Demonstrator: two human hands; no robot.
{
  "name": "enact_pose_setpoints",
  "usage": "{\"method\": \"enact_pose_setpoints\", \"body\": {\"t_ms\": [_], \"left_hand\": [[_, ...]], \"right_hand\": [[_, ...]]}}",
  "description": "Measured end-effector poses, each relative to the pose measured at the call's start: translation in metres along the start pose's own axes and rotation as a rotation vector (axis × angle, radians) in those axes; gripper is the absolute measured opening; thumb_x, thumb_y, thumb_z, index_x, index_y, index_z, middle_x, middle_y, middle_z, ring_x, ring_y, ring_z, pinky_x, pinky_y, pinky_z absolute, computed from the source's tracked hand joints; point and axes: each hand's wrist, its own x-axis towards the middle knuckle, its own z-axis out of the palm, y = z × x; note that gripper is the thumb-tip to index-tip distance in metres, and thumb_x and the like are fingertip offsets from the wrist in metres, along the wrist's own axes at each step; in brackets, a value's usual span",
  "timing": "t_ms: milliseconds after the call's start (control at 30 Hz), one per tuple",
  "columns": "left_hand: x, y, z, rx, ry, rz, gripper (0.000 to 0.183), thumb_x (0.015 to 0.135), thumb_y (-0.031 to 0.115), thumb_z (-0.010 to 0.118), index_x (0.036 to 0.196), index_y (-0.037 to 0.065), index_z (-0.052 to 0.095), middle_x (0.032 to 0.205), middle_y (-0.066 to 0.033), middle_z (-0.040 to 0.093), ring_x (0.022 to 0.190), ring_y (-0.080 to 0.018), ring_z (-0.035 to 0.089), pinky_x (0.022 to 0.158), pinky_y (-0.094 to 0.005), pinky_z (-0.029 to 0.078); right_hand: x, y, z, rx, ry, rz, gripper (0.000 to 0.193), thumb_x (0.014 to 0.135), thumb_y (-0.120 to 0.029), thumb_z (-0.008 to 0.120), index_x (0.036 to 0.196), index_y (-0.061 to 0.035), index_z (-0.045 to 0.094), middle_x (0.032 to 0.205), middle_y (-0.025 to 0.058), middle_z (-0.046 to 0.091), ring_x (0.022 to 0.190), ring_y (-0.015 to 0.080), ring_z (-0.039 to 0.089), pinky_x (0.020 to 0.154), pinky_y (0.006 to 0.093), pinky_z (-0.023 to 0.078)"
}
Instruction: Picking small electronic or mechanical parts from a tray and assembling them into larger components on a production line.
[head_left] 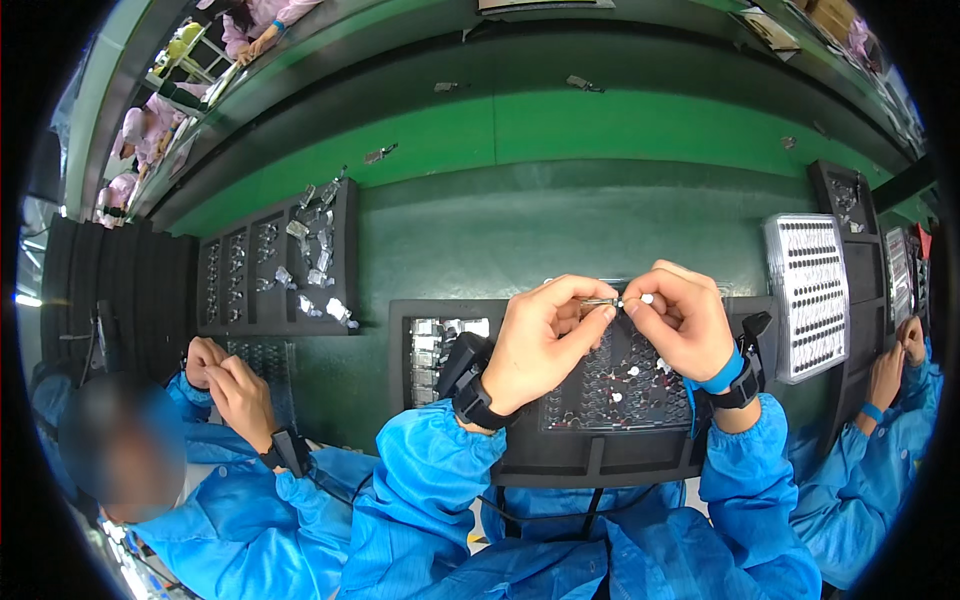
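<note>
My left hand (548, 338) pinches a small, slim metal part (600, 301) between thumb and fingertips. Close against it, the closed fingertips of my right hand (688, 322) grip a tiny component with a round white piece (647, 298) showing by the fingers; its exact kind is too small to tell. Both hands are above a black foam tray (520, 462). Under them lies a clear plastic tray (570, 418) holding rows of small wired parts, some with white dots. Silvery metal pieces (428, 365) fill the foam tray's left compartment, beside my left wrist.
Another foam tray (352, 255) with metal parts lies at the left. To the right is a clear tray (775, 300) with rows of black round parts. Co-workers' hands (240, 395) (888, 375) are at both sides. Loose parts (380, 154) lie on the far green strip.
</note>
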Motion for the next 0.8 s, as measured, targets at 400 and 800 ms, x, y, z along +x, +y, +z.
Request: {"method": "enact_pose_setpoints", "body": {"t_ms": [400, 800], "left_hand": [[0.001, -0.003, -0.003, 0.0, -0.03, -0.016, 0.018, 0.097, 0.001, 0.068, 0.114, -0.003, 0.066, 0.096, -0.0056, 0.072, 0.077, -0.0076, 0.063, 0.066, -0.0233, 0.052], [0.002, -0.001, -0.004, -0.009, -0.045, 0.072, 0.018, 0.097, 0.0, 0.067, 0.114, -0.005, 0.067, 0.091, -0.0087, 0.071, 0.075, -0.0109, 0.065, 0.066, -0.0251, 0.053]], "right_hand": [[-0.001, 0.011, 0.003, -0.018, 0.052, -0.022, 0.011, 0.084, -0.008, 0.075, 0.087, 0.0016, 0.07, 0.063, 0.0051, 0.048, 0.054, 0.0125, 0.043, 0.05, 0.0305, 0.036], [-0.003, 0.019, 0.007, 0.28, 0.002, 0.083, 0.019, 0.091, -0.011, 0.075, 0.096, 0.0067, 0.075, 0.076, 0.0046, 0.072, 0.069, 0.0052, 0.06, 0.061, 0.0227, 0.049]]}}
